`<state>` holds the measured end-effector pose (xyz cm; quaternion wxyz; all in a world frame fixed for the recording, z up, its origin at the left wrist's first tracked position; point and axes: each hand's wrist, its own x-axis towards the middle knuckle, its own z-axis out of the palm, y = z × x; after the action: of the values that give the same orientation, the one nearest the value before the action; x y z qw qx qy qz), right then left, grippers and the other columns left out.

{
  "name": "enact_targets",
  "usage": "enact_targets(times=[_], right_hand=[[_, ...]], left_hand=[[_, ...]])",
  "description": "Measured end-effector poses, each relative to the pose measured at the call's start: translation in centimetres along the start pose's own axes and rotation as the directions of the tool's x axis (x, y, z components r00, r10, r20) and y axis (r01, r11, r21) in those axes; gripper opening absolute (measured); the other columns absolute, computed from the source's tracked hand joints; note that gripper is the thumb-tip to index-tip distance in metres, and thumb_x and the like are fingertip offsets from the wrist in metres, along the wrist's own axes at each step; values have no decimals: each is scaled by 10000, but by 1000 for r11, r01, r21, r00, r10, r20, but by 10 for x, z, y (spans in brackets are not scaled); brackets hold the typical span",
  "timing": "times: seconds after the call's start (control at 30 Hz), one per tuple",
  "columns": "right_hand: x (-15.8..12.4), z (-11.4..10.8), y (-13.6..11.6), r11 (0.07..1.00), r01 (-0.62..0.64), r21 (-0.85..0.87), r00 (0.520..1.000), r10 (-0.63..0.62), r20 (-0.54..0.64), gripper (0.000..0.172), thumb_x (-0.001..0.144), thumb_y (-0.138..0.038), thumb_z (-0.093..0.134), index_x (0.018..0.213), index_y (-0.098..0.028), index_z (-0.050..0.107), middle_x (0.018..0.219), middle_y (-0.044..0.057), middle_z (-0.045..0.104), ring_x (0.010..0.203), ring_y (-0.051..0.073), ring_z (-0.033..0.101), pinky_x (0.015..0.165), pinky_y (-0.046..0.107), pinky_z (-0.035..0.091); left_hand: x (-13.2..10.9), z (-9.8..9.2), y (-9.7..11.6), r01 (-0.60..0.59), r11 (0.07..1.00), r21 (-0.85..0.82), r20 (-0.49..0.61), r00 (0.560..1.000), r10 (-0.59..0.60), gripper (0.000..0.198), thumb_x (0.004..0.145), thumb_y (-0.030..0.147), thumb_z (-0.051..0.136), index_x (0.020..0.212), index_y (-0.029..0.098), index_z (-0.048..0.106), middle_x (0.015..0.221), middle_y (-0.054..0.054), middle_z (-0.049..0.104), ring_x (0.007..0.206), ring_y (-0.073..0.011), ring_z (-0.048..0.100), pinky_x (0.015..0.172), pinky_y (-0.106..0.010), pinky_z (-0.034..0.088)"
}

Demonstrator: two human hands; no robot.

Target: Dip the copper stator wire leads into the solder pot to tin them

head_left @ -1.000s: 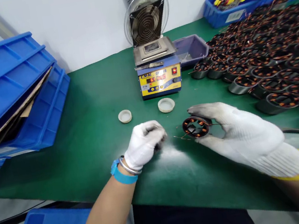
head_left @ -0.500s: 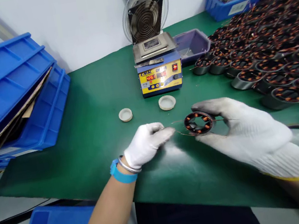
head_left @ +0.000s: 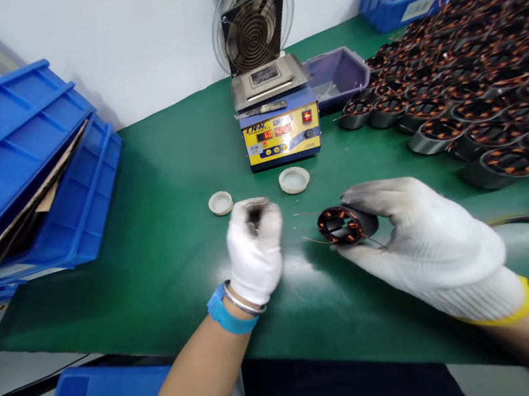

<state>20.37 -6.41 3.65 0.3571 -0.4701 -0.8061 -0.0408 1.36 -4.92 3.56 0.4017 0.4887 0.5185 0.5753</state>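
Observation:
My right hand (head_left: pixel 425 245), in a white knit glove, is closed around a small black stator (head_left: pixel 345 225) with copper windings, held just above the green mat (head_left: pixel 165 241). Thin copper wire ends stick out of the stator towards the left. My left hand (head_left: pixel 254 247), also gloved, is raised a little left of the stator with its fingers curled and the fingertips pinched together; what they pinch is too small to name. A blue band and a metal bangle sit on that wrist.
A yellow-and-blue solder pot (head_left: pixel 279 124) with a fan (head_left: pixel 253 24) behind it stands at the back. Two white caps (head_left: pixel 220 203) (head_left: pixel 294 180) lie before it. Several wound stators (head_left: pixel 478 81) cover the right side. Blue crates (head_left: pixel 10 166) are stacked left, a purple tray (head_left: pixel 335 74) behind.
My left hand drew back from the stator's wires and lifted, fingers curling upward. My right hand tilted the stator so its opening faces more to the left.

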Motion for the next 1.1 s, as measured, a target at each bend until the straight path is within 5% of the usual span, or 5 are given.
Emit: enact_targets(times=[0.2,0.5,0.7,0.93,1.1], right_hand=[[1,0,0,998,-58,-13,998,59,35,127,786,-304,616,862,-210,656,877,80,709,763,232,692,664,354,594],[6,-4,0,998,38,45,999,-38,10,50,767,-252,642,791,-229,604,764,38,678,652,200,658,580,308,557],[2,-2,2,1000,-9,-1,999,9,-40,96,740,-245,655,801,-250,581,790,18,669,685,197,653,591,302,559],[-5,5,4,1000,-19,8,1000,19,-18,203,742,-354,675,891,-227,622,877,56,692,781,224,688,683,343,609],[-9,4,1,989,-143,28,990,142,27,276,706,-372,687,913,-199,626,1063,125,692,956,260,699,833,382,615]], left_hand=[[-8,-1,9,-109,962,252,434,901,-12,301,771,230,587,540,198,396,526,63,345,544,-84,343,556,-246,311],[-15,7,8,247,969,7,431,874,-225,287,785,405,672,667,191,522,559,58,481,500,-70,395,506,-226,339],[-8,-6,12,279,873,-401,284,943,-171,434,738,554,745,685,191,513,528,58,478,423,-58,380,384,-180,261],[-7,4,3,346,937,-51,432,853,-291,421,767,564,699,699,179,542,555,54,486,436,-62,420,431,-210,335],[-3,6,2,325,942,-78,279,915,-293,380,794,484,675,640,189,492,530,69,453,455,-52,371,457,-208,317]])
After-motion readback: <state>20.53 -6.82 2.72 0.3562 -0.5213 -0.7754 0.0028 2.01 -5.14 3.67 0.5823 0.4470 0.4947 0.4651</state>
